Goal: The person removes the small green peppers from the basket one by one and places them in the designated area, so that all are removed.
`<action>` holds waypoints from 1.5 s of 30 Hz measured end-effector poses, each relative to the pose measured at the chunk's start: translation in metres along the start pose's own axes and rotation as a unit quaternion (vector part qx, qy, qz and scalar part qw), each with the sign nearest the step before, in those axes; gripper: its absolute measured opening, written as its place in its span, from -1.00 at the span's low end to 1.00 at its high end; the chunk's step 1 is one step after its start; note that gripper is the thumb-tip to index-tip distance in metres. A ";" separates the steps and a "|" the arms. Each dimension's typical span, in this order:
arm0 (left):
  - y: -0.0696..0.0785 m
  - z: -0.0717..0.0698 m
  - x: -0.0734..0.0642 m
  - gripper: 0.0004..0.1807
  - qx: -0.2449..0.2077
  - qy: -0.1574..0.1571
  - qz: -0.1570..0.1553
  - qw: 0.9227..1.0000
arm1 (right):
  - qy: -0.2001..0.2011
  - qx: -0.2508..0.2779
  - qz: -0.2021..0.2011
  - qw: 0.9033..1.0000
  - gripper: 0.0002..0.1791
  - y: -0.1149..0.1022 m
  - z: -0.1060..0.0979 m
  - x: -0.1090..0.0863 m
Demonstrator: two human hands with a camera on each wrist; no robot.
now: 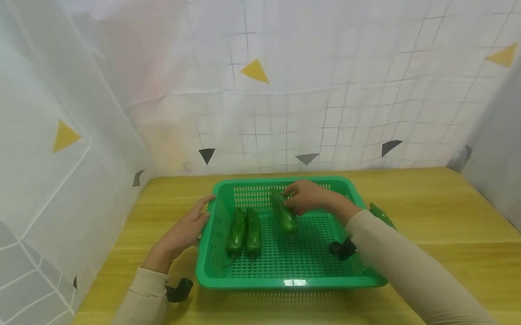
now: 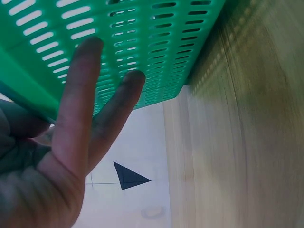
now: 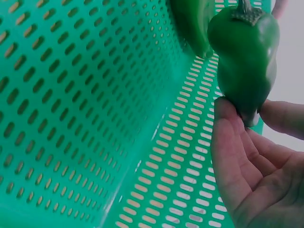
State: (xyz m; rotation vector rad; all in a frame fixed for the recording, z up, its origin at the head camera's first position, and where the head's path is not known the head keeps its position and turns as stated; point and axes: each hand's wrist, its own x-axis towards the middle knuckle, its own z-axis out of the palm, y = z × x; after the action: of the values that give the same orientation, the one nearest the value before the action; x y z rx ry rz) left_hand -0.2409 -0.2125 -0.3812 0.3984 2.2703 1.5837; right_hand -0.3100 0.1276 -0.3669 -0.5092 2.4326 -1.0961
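In the head view, my right hand (image 1: 310,196) is over the green basket (image 1: 294,286) and pinches a green pepper (image 1: 284,216). The right wrist view shows thumb and fingertips at the narrow tip of that pepper (image 3: 244,61), its stem end pointing away from the hand. Two more green peppers, one on the left (image 1: 236,234) and one beside it (image 1: 253,233), lie side by side in the basket's left half. At the basket's left rim rests my left hand (image 1: 186,232). Seen from the left wrist, two straight fingers (image 2: 76,109) lie against the slotted outer wall.
Another green pepper (image 1: 381,215) shows just outside the basket's right side, partly hidden by the right sleeve. The basket stands on a yellow wooden table (image 1: 446,227). White patterned sheets (image 1: 313,33) hang behind and on both sides.
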 end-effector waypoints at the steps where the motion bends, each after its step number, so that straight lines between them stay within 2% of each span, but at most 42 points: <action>1: 0.000 0.000 0.000 -0.46 0.000 0.000 -0.001 1.000 | -0.002 0.001 0.000 1.000 -0.50 0.001 -0.001 0.000; 18: -0.002 0.002 0.005 -0.46 -0.004 0.000 -0.006 1.000 | -0.001 0.032 0.011 0.999 -0.45 0.004 -0.022 -0.017; 25: -0.002 -0.001 0.006 -0.43 0.002 -0.004 -0.003 1.000 | 0.013 0.010 -0.002 1.000 -0.48 0.005 -0.030 -0.024; 34: -0.006 -0.005 0.000 -0.44 0.001 0.007 -0.011 1.000 | 0.013 0.022 0.007 1.000 -0.49 0.007 -0.040 -0.032; 45: -0.008 -0.008 0.001 -0.44 -0.002 -0.001 0.002 1.000 | 0.025 0.017 0.006 1.000 -0.53 0.012 -0.053 -0.041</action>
State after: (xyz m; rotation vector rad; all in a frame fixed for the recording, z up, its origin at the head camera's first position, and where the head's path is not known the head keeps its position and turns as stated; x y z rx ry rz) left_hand -0.2455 -0.2214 -0.3865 0.4036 2.2650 1.5896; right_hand -0.3046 0.1878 -0.3354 -0.4627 2.4524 -1.1555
